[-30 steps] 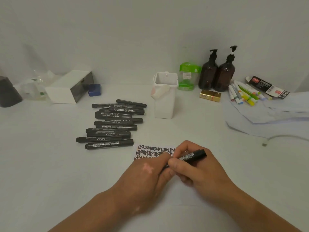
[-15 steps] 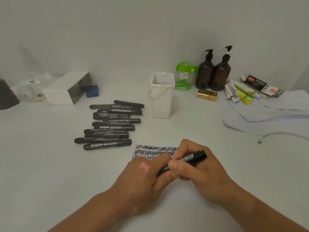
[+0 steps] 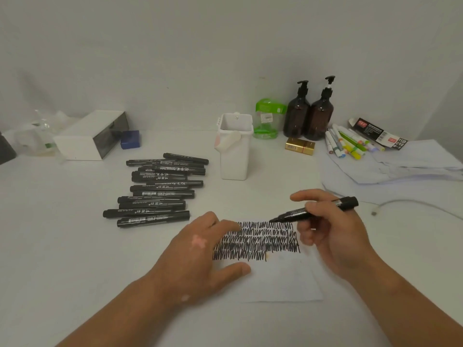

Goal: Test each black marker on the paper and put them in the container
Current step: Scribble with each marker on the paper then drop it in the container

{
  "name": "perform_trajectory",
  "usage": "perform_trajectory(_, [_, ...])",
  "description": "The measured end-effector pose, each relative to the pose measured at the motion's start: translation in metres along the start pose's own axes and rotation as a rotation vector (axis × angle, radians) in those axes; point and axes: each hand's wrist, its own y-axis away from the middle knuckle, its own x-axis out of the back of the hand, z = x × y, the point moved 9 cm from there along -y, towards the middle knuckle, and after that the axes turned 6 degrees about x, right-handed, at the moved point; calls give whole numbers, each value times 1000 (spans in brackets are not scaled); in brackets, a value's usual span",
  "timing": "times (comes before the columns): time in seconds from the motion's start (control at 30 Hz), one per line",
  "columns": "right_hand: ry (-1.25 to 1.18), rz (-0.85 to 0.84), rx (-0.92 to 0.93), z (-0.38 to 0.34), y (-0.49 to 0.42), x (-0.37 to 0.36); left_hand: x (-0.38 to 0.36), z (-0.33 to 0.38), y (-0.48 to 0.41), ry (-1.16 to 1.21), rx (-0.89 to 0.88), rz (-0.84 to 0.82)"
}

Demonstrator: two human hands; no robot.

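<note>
At the right-hand grip [image 3: 333,234]: thumb and fingers pinch one black marker [image 3: 315,209] at mid-barrel. Its nib is bare, points toward the left-hand grip, and sits at or just above the top row of scribble.
Under the nib: paper [image 3: 280,279] lies flat on the worktop [image 3: 75,259]. Rows of black scribble [image 3: 263,239] fill its far part; the near part is bare.
Left-hand grip [image 3: 198,251]: spread flat, fingers pressing the paper's edge on the side away from the right-hand grip. It holds nothing that can be seen.
Change: half a second ago both grips were closed together on this marker. They are now apart and the nib is exposed.
Cap: location cannot be told; the thicker rear end of the barrel may be it.
Meaning: uncapping is judged done, and the test stroke is the step in hand.
Beyond the left-hand grip: pile of black markers [image 3: 157,189], capped, side by side, well apart from the held one. Judged still awaiting test.
Beyond both grips, between them: white container [image 3: 234,151] stands upright. Its inside is hidden, and no marker shows above the rim.
Further back: two pump bottles [image 3: 310,113] and coloured pens [image 3: 348,144], not part of the job.
</note>
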Motion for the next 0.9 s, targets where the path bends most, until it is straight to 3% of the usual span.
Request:
perform_trajectory(0.1, [106, -98, -113, 11, 10, 0, -17, -5, 0, -103, 31, -116])
perform_trajectory(0.2, [275, -169, -126, 18, 23, -3, -23, -5, -1, -180, 51, -128])
perform_trajectory(0.37, [530, -111, -83, 21, 28, 2, -24, -5, -2, -184, 66, -104])
perform_trajectory(0.9, [669, -148, -45, 28, 29, -1, -24, -6, -3, -191, 94, -105])
